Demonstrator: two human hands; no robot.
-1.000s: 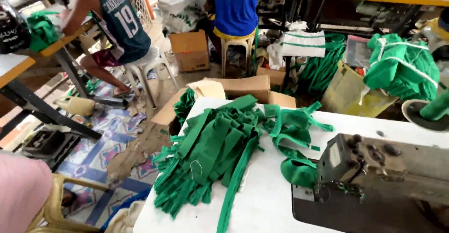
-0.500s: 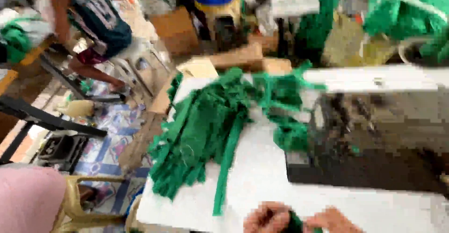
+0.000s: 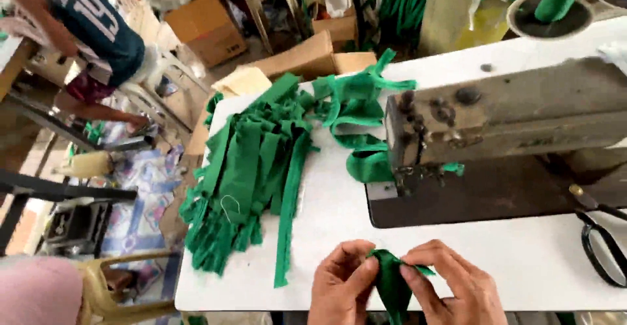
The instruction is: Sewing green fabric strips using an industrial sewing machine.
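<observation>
Green strip (image 3: 392, 282): narrow fabric piece, folded, pinched upright between both hands at the table's (image 3: 522, 260) near edge.

Brown cardboard boxes (image 3: 208, 30) on floor beyond white table (image 3: 535, 260)

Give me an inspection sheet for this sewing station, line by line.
Surface: white table, mostly bare near the front edge.
Job's things: green fabric piece pinched between left hand and right hand.
Clutter: pile of green strips, black scissors, sewing machine.
Grippers: both hands hold the piece.
Cables: nothing seen.
Surroundings: cardboard boxes, a seated person, plastic chair.
</observation>
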